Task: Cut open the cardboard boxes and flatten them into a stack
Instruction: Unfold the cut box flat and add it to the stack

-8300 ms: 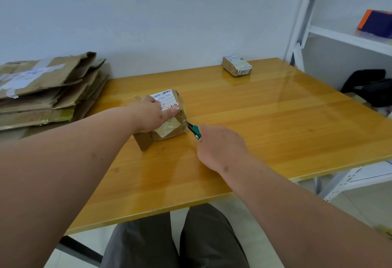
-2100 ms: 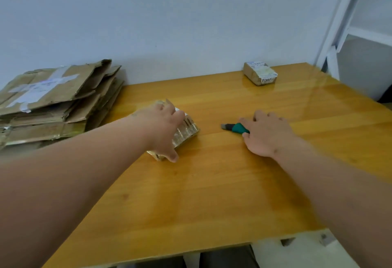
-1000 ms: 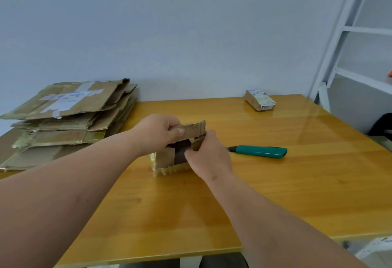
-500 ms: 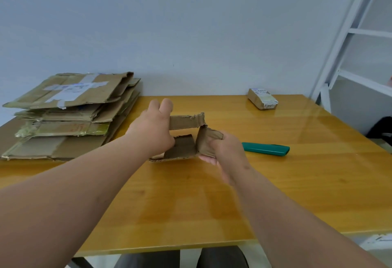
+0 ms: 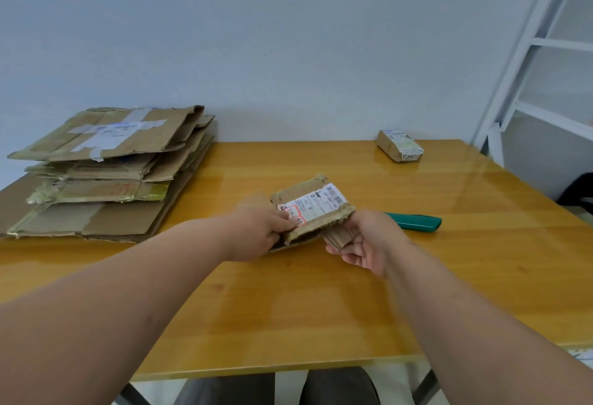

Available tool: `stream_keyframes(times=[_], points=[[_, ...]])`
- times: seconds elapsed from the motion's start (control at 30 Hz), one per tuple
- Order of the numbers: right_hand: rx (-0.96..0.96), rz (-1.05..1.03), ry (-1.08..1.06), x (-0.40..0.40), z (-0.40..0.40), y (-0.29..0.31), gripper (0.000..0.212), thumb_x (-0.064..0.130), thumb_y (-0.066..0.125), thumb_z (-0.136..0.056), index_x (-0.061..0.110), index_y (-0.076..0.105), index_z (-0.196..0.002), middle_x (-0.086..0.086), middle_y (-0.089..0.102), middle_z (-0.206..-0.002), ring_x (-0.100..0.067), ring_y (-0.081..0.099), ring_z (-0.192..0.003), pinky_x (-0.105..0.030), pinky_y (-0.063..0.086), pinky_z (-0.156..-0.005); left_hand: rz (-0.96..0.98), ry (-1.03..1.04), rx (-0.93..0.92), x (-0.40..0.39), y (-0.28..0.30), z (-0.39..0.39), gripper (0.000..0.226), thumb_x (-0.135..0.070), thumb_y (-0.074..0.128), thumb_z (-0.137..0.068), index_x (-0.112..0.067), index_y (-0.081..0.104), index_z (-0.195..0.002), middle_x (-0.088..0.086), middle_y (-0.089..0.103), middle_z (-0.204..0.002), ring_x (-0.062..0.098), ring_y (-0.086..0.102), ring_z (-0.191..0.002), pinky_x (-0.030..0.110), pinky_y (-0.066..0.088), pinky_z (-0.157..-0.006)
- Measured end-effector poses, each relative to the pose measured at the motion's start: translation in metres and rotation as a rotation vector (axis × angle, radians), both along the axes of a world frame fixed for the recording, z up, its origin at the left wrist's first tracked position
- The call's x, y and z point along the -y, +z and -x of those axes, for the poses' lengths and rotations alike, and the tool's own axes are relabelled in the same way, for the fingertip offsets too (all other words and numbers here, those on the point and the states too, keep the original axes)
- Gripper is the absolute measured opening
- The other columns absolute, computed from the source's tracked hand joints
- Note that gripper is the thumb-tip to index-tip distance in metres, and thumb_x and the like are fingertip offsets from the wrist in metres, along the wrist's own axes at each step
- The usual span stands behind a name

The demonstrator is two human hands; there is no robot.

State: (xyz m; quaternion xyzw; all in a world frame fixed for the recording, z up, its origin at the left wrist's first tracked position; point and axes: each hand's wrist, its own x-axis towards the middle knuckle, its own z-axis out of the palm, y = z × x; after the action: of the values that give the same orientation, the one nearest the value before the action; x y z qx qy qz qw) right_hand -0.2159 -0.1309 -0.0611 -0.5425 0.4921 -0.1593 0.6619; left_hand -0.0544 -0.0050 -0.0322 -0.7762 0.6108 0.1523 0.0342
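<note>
A small cut-open cardboard box (image 5: 313, 208) with a white shipping label facing up lies nearly flat, held just above the middle of the wooden table (image 5: 353, 308). My left hand (image 5: 263, 233) grips its left edge, thumb on the label. Palm up, my right hand (image 5: 365, 242) holds a loose flap under the box's right end. The teal box cutter (image 5: 415, 221) lies on the table just right of my right hand. A stack of flattened boxes (image 5: 102, 173) sits at the table's back left. One small sealed box (image 5: 399, 150) stands at the back right.
A white metal shelf frame (image 5: 529, 67) rises beyond the table's right edge. A pale wall runs along the back edge of the table. My knees show below the table's front edge.
The open box, standing as a hollow shape half a second ago, has been pressed nearly flat and turned label side up between both hands. The cutter stays where it lay.
</note>
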Motion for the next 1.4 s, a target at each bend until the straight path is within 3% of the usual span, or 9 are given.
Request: stream_keyframes(times=[0.27,0.4,0.5,0.6,0.7,0.8,0.97,1.1,1.4], points=[[-0.327,0.092,0.276,0.008,0.017,0.02,0.034,0.003,0.039,-0.091,-0.001,0.065,-0.112,-0.018,0.073,-0.078,-0.021,0.06,-0.053,-0.025,0.043,-0.053,-0.161,-0.064,-0.037,0.006,-0.019,-0.002,0.054,-0.052,0.037,-0.1,-0.038,0.028,-0.152,-0.016,0.008,-0.162,0.014,0.013,-0.149,0.034,0.013,-0.12],[-0.691,0.997,0.268,0.018,-0.002,0.019,0.032,0.019,0.041,-0.098,0.008,0.06,-0.122,-0.011,0.06,-0.11,-0.024,0.055,-0.094,-0.036,0.046,-0.079,-0.146,0.127,-0.274,0.015,-0.017,-0.006,0.058,-0.061,0.032,-0.098,-0.032,0.039,-0.148,-0.017,0.032,-0.149,0.017,0.04,-0.135,0.037,0.029,-0.115],[-0.625,1.206,0.511,0.003,-0.016,-0.006,0.056,0.043,0.029,-0.103,0.018,0.027,-0.153,-0.008,0.024,-0.16,-0.027,0.023,-0.146,-0.044,0.025,-0.118,0.045,0.168,-0.163,0.026,-0.026,-0.009,0.054,-0.06,0.034,-0.097,-0.028,0.052,-0.137,-0.003,0.044,-0.142,0.02,0.05,-0.121,0.04,0.041,-0.105],[-0.815,1.148,0.833,-0.009,-0.02,-0.037,0.07,0.06,0.009,-0.1,0.023,-0.003,-0.159,0.002,-0.012,-0.166,-0.016,-0.011,-0.152,-0.047,-0.005,-0.123,0.109,0.171,0.127,0.019,-0.05,-0.002,0.072,-0.072,0.035,-0.088,-0.032,0.031,-0.147,0.001,0.023,-0.155,0.028,0.02,-0.143,0.047,0.023,-0.115],[-0.953,1.116,0.907,0.002,-0.03,-0.026,0.07,0.061,0.016,-0.098,0.026,0.01,-0.159,0.0,0.002,-0.167,-0.019,0.004,-0.153,-0.053,-0.008,-0.12,0.035,0.145,0.119,0.017,-0.061,-0.005,0.083,-0.077,0.028,-0.087,-0.03,0.014,-0.154,-0.005,-0.001,-0.164,0.02,-0.006,-0.15,0.047,0.003,-0.119],[-0.933,1.298,0.81,0.006,-0.045,-0.008,0.058,0.055,0.025,-0.097,0.024,0.045,-0.142,-0.007,0.039,-0.151,-0.027,0.034,-0.139,-0.052,0.014,-0.118,0.111,0.148,-0.004,0.03,-0.051,-0.015,0.065,-0.059,0.033,-0.097,-0.016,0.032,-0.146,0.003,0.003,-0.164,0.022,-0.003,-0.15,0.043,0.005,-0.12],[-0.797,1.134,0.849,0.008,-0.043,-0.042,0.06,0.048,0.012,-0.103,0.028,0.002,-0.159,0.001,-0.007,-0.167,-0.017,-0.01,-0.152,-0.043,-0.004,-0.123,0.062,0.115,0.085,0.034,-0.071,-0.014,0.077,-0.064,0.012,-0.096,-0.019,-0.002,-0.156,-0.001,-0.011,-0.163,0.018,-0.013,-0.15,0.038,-0.006,-0.121],[-0.773,1.217,0.807,0.019,-0.05,-0.034,0.067,0.058,0.015,-0.101,0.024,0.01,-0.158,0.0,0.011,-0.166,-0.021,0.01,-0.151,-0.044,0.01,-0.122,0.022,0.092,0.084,0.04,-0.068,-0.03,0.069,-0.062,0.007,-0.097,-0.026,-0.004,-0.156,-0.004,-0.013,-0.163,0.016,-0.012,-0.15,0.04,-0.004,-0.121],[-0.766,1.082,0.789,0.023,-0.053,-0.047,0.072,0.06,0.017,-0.1,0.023,0.0,-0.159,0.002,-0.008,-0.166,-0.017,-0.01,-0.152,-0.043,-0.004,-0.123,0.038,0.011,0.168,0.037,-0.073,-0.034,0.079,-0.067,0.004,-0.093,-0.021,-0.01,-0.155,-0.003,-0.014,-0.163,0.014,-0.015,-0.149,0.039,-0.004,-0.122]])
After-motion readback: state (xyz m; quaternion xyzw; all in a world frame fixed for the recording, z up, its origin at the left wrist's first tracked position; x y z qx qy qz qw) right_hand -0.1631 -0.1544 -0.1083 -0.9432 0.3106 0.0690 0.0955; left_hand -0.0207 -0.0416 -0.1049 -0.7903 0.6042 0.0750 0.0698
